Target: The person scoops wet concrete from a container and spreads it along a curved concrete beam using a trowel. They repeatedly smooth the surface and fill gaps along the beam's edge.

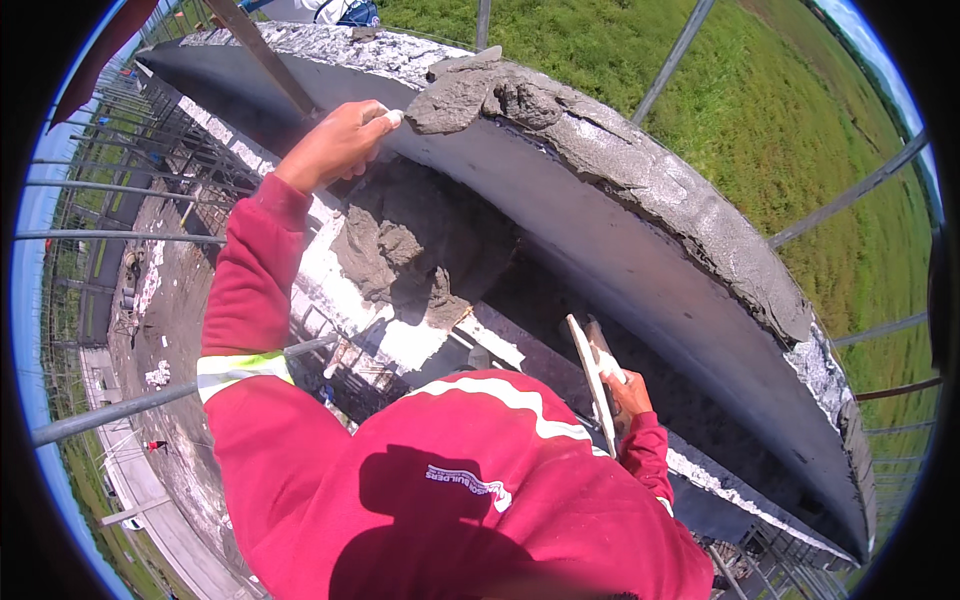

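My left hand is closed, its fingertips against what looks like a mortar-covered trowel; the handle is hidden by the fingers. This lies at the top edge of a curved concrete wall, over grey wet mortar spread along the rim. Lower right, my right hand grips a flat hawk or float, seen nearly edge-on, its face turned out of sight. Between my hands, a heap of wet mortar sits on a pale, splattered board on the near side.
A metal scaffold pipe crosses at left, and more pipes stand beyond the wall. A brown bar slants over its far left part. Ground lies far below at left; a grassy field spreads beyond the rim. A deep trough runs inside the wall.
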{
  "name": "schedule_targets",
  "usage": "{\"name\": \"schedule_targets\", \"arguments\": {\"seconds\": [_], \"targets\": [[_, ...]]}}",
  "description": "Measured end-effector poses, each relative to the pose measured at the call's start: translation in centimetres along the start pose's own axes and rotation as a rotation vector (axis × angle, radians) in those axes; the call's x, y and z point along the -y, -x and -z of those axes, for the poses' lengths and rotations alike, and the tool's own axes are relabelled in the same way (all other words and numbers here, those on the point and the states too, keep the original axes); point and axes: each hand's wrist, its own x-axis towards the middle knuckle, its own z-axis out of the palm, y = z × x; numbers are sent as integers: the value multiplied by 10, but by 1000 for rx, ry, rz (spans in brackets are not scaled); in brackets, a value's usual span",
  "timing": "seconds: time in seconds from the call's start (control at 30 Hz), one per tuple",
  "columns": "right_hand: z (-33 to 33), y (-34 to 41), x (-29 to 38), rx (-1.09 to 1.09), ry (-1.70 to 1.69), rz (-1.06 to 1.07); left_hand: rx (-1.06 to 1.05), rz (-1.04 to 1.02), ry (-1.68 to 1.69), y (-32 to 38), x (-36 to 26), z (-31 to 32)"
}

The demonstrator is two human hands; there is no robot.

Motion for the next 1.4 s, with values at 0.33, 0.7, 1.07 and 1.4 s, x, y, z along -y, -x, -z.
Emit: {"name": "schedule_targets", "arguments": {"seconds": [0.33,0.7,1.07,1.4], "targets": [[69,-17,-38,9,153,-197,395,-5,-22,31,-110,-61],[105,-81,-104,299,795,-131,-222,-155,-854,40,-114,-37],[83,-82,-85,341,665,-71,-217,-635,-624,44,-138,-97],[78,-60,-36,183,437,-181,-258,-71,-755,13,-60,-17]]}}
